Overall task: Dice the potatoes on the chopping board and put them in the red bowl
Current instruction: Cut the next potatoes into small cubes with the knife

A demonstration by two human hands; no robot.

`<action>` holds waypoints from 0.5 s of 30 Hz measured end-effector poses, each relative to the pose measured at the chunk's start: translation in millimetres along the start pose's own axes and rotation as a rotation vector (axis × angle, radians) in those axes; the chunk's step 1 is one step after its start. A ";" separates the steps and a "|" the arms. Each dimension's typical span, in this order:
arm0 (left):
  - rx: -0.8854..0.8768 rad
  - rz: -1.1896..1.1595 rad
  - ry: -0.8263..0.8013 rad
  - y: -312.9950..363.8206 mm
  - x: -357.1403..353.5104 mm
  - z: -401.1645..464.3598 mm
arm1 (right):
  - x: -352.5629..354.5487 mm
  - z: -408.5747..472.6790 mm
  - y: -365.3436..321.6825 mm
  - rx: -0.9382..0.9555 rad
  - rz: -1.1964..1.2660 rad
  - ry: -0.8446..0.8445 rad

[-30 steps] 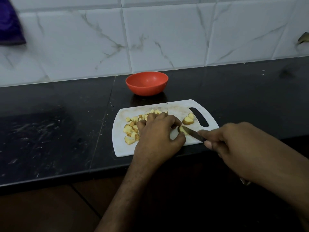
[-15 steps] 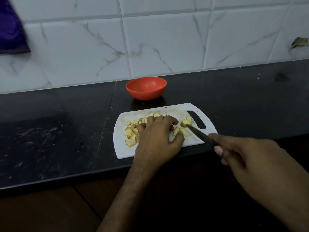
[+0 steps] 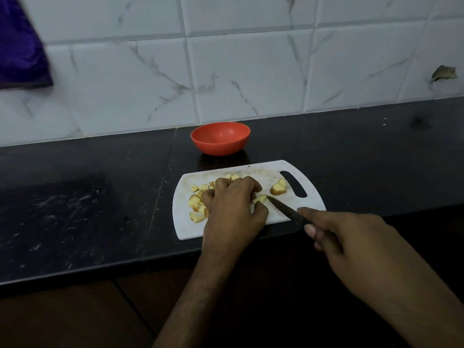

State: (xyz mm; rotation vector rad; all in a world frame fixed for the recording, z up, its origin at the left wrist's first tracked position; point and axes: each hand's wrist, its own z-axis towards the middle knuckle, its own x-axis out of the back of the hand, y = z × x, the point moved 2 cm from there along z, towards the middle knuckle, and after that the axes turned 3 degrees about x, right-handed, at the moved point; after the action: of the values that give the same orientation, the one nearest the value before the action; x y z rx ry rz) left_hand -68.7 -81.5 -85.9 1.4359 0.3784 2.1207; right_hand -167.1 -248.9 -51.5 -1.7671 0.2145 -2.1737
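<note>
A white chopping board lies on the black counter. Several diced potato pieces sit on its left half, and larger potato chunks lie near its handle slot. My left hand rests on the board with curled fingers and holds a potato piece between thumb and fingers. My right hand grips a dark knife, whose tip touches that piece. The red bowl stands behind the board and looks empty.
The black counter runs left and right of the board, its front edge close to me. White marble tiles form the wall behind. A purple cloth hangs at the upper left.
The knife tip went from the held piece to the right-hand chunks and came back to the held piece. My left hand has stayed on the board. The view has shifted downward.
</note>
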 end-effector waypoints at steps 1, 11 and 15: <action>0.004 -0.011 0.012 -0.3 0.4 -0.2 | -0.8 2.1 -0.8 0.007 -0.006 0.016; 0.080 -0.090 0.032 -3.8 2.1 0.7 | 6.6 25.0 -17.5 0.053 -0.191 -0.096; 0.084 -0.090 0.031 -4.4 1.3 1.7 | 2.5 34.0 -20.9 0.020 -0.296 -0.283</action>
State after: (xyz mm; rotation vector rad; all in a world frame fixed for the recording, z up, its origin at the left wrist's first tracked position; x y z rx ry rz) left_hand -66.3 -77.3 -86.6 1.4071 0.5394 2.0788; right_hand -137.8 -227.1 -35.0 -2.1832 -0.1447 -2.0650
